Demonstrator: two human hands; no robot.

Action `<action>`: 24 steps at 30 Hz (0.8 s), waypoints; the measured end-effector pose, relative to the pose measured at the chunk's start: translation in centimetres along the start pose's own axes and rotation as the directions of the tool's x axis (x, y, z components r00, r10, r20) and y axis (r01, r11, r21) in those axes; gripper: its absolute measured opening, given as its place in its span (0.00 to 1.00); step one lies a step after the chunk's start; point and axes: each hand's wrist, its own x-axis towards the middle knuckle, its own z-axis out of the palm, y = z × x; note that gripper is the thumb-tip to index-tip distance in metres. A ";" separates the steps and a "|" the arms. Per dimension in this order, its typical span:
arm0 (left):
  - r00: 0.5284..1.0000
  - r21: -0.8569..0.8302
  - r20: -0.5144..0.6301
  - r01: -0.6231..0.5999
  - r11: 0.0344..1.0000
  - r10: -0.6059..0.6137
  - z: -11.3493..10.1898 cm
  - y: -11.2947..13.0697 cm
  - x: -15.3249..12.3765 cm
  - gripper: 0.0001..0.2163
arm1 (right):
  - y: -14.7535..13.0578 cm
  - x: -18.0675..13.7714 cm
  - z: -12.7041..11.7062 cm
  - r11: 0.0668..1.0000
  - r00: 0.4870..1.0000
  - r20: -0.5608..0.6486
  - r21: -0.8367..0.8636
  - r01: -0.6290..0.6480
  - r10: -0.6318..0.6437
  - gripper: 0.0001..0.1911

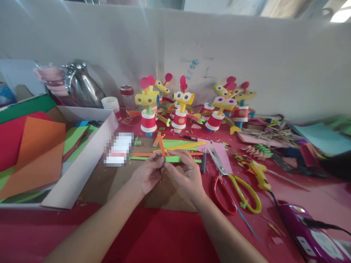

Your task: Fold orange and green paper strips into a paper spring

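Note:
My left hand [150, 173] and my right hand [189, 174] meet over a brown cardboard sheet [109, 188], fingertips pinched together. Between them they hold an orange paper strip [161, 144], which points up and away, and a green paper strip [172, 159], which runs under my right fingers. The two strips cross at the fingertips; how they join is hidden. Just beyond my hands lie a yellow paper strip [194, 145] and more orange and green strips. Red-and-yellow-handled scissors [222, 171] rest to the right of my right hand, blades pointing away.
Several paper-cup figures [179, 118] stand at the back. A white box [82, 160] of coloured paper is at left, near a metal jug [83, 86] and a blurred-out rectangle [119, 149]. To the right lie a yellow glue gun [259, 175], a purple device [315, 230] and craft scraps [270, 133].

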 end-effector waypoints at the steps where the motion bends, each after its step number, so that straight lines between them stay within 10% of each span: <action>1: 0.999 -0.041 -0.005 0.042 0.998 -0.042 0.0 0.0 0.0 0.10 | 0.1 0.0 0.0 1.000 1.000 0.024 -0.003 0.002 -0.002 0.16; 12: 0.984 -0.214 0.022 0.176 0.961 -0.175 -0.3 -0.8 -0.1 0.08 | 0.2 0.5 0.1 0.998 1.000 0.006 -0.066 0.015 -0.014 0.05; 24: 0.979 -0.002 0.181 0.097 0.995 -0.095 -0.3 0.2 -0.2 0.11 | -0.4 0.8 -0.1 0.995 0.997 0.057 -0.081 0.049 -0.045 0.06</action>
